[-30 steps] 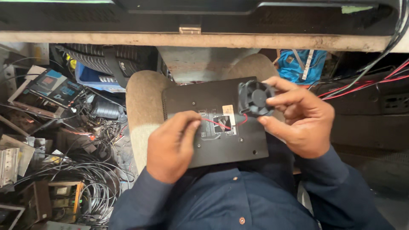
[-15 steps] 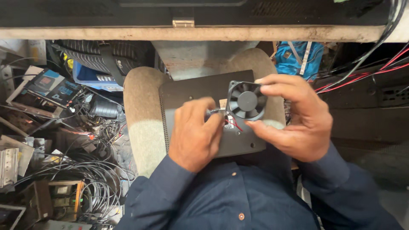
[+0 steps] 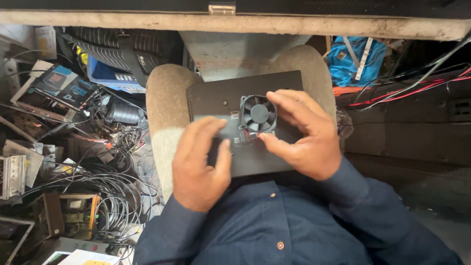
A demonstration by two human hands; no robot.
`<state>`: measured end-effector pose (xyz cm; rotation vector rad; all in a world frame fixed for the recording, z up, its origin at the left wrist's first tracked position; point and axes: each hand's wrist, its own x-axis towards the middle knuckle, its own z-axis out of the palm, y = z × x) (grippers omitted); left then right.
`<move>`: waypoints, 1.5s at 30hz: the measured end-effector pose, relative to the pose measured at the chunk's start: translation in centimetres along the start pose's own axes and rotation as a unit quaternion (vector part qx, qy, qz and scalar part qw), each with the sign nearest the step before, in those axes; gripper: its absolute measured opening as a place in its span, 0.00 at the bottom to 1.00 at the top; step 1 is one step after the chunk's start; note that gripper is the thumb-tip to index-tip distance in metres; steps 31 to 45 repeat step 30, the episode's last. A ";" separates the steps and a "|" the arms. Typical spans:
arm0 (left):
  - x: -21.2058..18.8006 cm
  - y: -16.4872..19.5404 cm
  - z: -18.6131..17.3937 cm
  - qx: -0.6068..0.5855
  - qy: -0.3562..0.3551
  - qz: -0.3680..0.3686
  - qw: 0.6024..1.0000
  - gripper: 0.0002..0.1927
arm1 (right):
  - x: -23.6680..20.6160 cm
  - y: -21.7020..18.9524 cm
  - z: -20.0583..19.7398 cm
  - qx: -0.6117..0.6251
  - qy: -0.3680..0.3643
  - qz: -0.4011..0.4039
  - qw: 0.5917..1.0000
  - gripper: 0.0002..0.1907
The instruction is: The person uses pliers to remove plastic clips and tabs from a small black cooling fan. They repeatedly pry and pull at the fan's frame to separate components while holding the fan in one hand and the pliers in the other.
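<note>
Fan (image 3: 258, 114), small, black and square, sat on the dark metal panel (image 3: 216, 98) that lay across my knees. My right hand (image 3: 304, 135) had its fingers (image 3: 284, 100) clamped on the fan, thumb at its near edge, the others curled over its far right corner. Red wires (image 3: 248, 137) showed just beneath it. My left hand (image 3: 198, 164) lay flat on the near left part of the panel, fingers together, gripping nothing. Left of my knee, on the floor, was a tangle of black cables (image 3: 98, 191) and scrap circuit boards (image 3: 54, 93). Far right lay a blue bag (image 3: 360, 61).
</note>
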<state>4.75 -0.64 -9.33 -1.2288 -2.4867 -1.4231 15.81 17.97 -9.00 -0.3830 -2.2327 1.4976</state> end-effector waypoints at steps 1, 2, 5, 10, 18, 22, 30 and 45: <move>-0.1 -0.3 -0.2 0.024 0.022 0.005 0.999 0.18 | 0.1 -0.1 -0.1 -0.061 0.000 -0.037 0.997 0.34; -0.2 -0.5 -0.3 0.048 0.044 0.009 0.998 0.19 | 0.1 -0.1 -0.4 -0.121 0.000 -0.074 0.990 0.35; -0.5 -1.3 -0.8 0.069 -0.027 -0.193 0.978 0.30 | 0.7 0.4 -1.3 -0.202 -0.024 -0.111 0.973 0.36; -1.7 -2.1 -0.3 0.061 -0.074 -0.234 0.968 0.29 | 0.3 2.3 -1.2 -0.156 -0.029 -0.068 0.985 0.34; -2.8 -1.9 -0.2 -0.064 -0.051 -0.194 0.978 0.29 | -1.6 2.3 -1.4 -0.129 -0.063 -0.036 0.989 0.31; -2.7 -1.4 -0.2 -0.038 -0.045 -0.172 0.983 0.29 | -1.9 2.5 -1.8 -0.148 -0.084 -0.038 0.985 0.32; -1.4 0.2 0.2 -0.017 -0.115 0.019 0.993 0.37 | -1.5 2.5 -1.4 -0.181 -0.099 -0.067 0.976 0.32; -1.4 0.2 0.2 -0.017 -0.115 0.019 0.993 0.37 | -1.5 2.5 -1.4 -0.181 -0.099 -0.067 0.976 0.32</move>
